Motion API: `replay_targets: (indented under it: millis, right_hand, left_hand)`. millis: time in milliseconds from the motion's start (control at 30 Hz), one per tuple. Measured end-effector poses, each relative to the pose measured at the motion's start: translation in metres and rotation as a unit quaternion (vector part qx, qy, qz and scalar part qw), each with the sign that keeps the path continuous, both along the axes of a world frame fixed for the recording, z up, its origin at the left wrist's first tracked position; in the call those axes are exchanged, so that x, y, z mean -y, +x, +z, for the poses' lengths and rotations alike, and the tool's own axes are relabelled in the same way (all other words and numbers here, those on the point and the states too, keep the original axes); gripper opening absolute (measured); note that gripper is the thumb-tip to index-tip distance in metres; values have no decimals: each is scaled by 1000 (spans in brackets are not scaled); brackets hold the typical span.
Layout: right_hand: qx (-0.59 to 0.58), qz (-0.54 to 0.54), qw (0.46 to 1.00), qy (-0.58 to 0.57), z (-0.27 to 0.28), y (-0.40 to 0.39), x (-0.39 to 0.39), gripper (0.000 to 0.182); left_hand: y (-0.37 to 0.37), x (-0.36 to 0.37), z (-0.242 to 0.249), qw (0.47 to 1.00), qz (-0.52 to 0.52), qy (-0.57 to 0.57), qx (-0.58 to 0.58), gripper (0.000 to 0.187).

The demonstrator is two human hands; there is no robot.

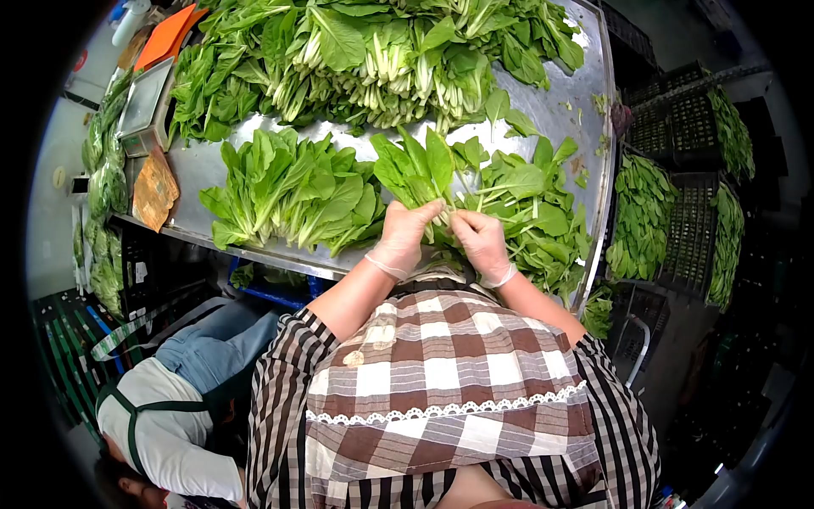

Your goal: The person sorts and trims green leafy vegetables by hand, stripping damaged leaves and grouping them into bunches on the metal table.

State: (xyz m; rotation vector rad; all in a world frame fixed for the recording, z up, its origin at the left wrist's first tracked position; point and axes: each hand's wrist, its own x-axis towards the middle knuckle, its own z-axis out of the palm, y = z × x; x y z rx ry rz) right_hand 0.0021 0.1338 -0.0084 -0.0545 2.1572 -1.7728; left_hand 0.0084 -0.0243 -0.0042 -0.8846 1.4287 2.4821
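My left hand, in a thin clear glove, is closed around the stem ends of a small bunch of leafy greens, whose leaves point away from me. Close beside it, my gloved right hand pinches at the stems by the base of that bunch. A neat row of greens lies on the metal table left of my hands. To the right, looser greens spread toward the table's edge. Fingers partly cover the stems.
A large heap of greens covers the table's far side. At the left stand a scale and an orange folder. Crates with greens are at the right. Another person bends low at my left.
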Motion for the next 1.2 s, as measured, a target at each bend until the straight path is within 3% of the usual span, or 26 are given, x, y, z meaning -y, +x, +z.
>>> replay_targets:
  millis: [67,267,367,467,667,867,933,967,1000,1100,1133,1200]
  right_hand:
    - [134,-61,982,-118,-3,3,2,26]
    - [195,-131,948,-216,1,2,4,29]
    - [249,-96,937,-226,-2,-5,3,25]
    - [211,-45,951,-221,-2,-5,4,18]
    - [186,-70,956,-218,-5,-3,5,16]
    - [88,34,993,-76,8,-12,2,12]
    - [-22,44,999,-1,-3,-32,-2,18]
    - [-93,60,992,58,-8,-46,-4,23]
    - [-244,107,951,155,-7,-61,-5,33]
    - [-350,178,881,263,-37,-86,-7,40]
    - [-313,242,859,325,-41,-89,-11,39]
    - [-122,386,844,351,-12,-97,-14,37]
  left_hand:
    - [0,2,-5,999,4,36,-8,23]
    - [-2,7,-7,996,15,80,-22,31]
    - [-1,10,-13,992,11,118,-49,31]
    - [1,11,-18,985,-1,160,-72,34]
    - [1,11,-15,968,-7,222,-114,36]
    - [-1,12,-10,992,0,117,-45,38]
    - [-3,17,-6,995,25,98,-16,38]
    - [-4,19,-4,994,32,106,-22,37]
    - [-4,21,-3,992,39,114,-28,37]
    - [-5,26,4,992,24,116,-35,33]
    - [-5,29,9,992,16,122,-33,32]
    - [-4,36,10,992,3,121,-38,32]
